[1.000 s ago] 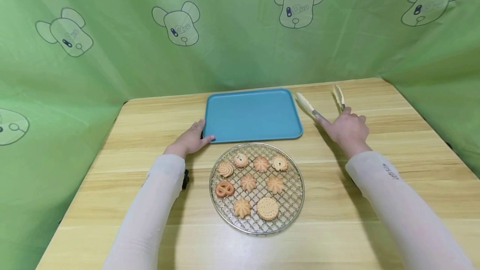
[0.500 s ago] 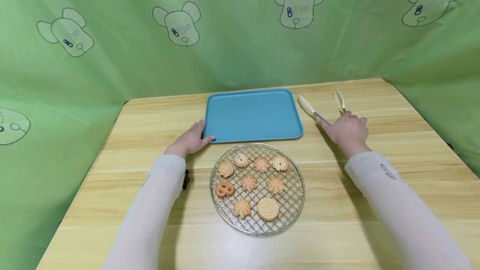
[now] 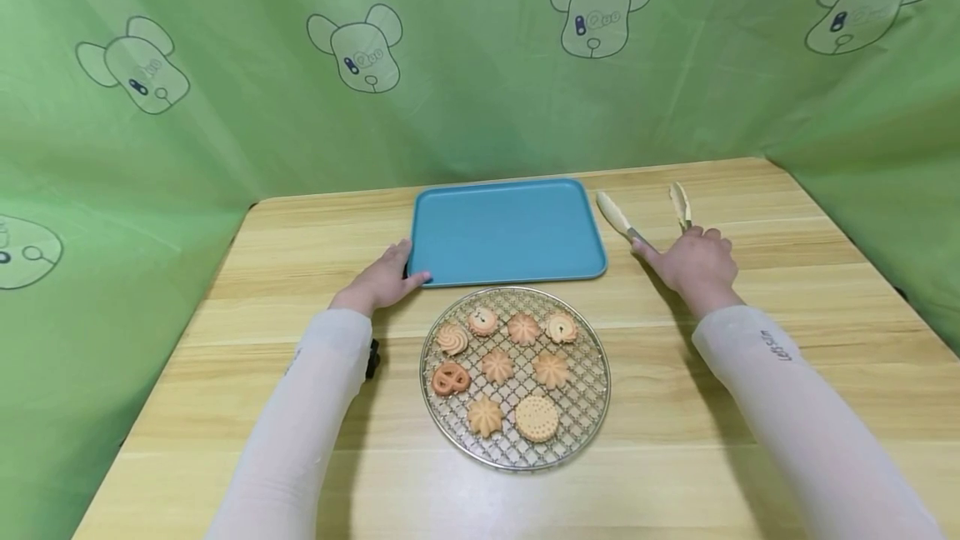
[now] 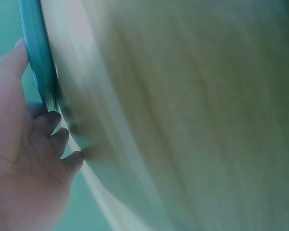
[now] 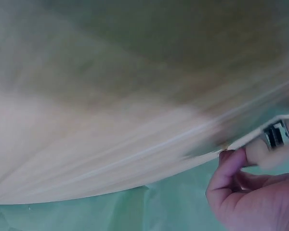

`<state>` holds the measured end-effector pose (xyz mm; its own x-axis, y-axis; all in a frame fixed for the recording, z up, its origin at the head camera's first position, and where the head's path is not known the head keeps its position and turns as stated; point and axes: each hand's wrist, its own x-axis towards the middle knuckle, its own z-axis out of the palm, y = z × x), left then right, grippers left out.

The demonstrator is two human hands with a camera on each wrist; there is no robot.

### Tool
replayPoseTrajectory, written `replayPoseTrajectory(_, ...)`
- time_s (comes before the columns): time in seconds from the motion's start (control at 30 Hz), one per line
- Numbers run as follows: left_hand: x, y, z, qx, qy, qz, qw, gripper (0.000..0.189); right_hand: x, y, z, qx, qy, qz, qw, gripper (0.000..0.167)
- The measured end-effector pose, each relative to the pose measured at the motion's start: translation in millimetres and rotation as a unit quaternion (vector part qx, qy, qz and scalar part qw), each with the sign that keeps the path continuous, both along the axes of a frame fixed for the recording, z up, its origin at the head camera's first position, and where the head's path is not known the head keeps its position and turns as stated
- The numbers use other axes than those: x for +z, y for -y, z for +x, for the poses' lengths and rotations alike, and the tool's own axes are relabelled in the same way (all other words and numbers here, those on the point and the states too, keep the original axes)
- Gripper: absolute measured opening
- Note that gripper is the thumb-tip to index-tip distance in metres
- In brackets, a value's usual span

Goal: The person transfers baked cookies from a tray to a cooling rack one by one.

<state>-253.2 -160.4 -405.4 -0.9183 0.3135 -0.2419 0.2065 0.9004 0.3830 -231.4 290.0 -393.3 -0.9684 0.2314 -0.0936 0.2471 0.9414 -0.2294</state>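
My left hand [image 3: 380, 277] is at the near left corner of a blue rectangular tray [image 3: 510, 232]. Its thumb lies on the front rim and its fingers are along the left side; in the left wrist view the curled fingertips meet the tray edge [image 4: 40, 57]. My right hand [image 3: 697, 267] grips a pair of tongs [image 3: 617, 213] to the right of the tray. The two pale tong tips are spread apart and point toward the back of the table. Most of the tong handles are hidden under the hand. In the right wrist view the hand [image 5: 260, 197] is partly cut off.
A round wire rack [image 3: 592, 415] with several cookies, one a pretzel-shaped cookie [image 3: 450, 378], stands on the wooden table [image 3: 247, 290] just in front of the tray. A green curtain [image 3: 480, 123] with printed bear heads hangs behind the table and at its sides.
The tongs and my right hand have shifted slightly back toward me, most of it in the first half second. My left hand, the tray and the rack have stayed in place.
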Motion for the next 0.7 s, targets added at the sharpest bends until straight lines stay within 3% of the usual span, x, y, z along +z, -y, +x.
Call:
replayPoseTrajectory(0.47,4.8,1.9,-0.6,0.004,0.012,0.002,0.9999,0.083,7.5,-3,2.5,0.016,-0.012,-0.01,0.9998,0.125)
replayPoseTrajectory(0.6,14.4,3.5,-1.8,0.003,0.014,0.008,0.9999,0.084,22.3,-4,-0.1,0.027,-0.006,-0.003,0.9996,0.126)
replayPoseTrajectory(0.7,28.8,6.5,-3.0,0.005,0.009,0.008,0.9999,0.084,39.0,-4,-2.8,0.032,-0.003,0.004,0.9995,0.128)
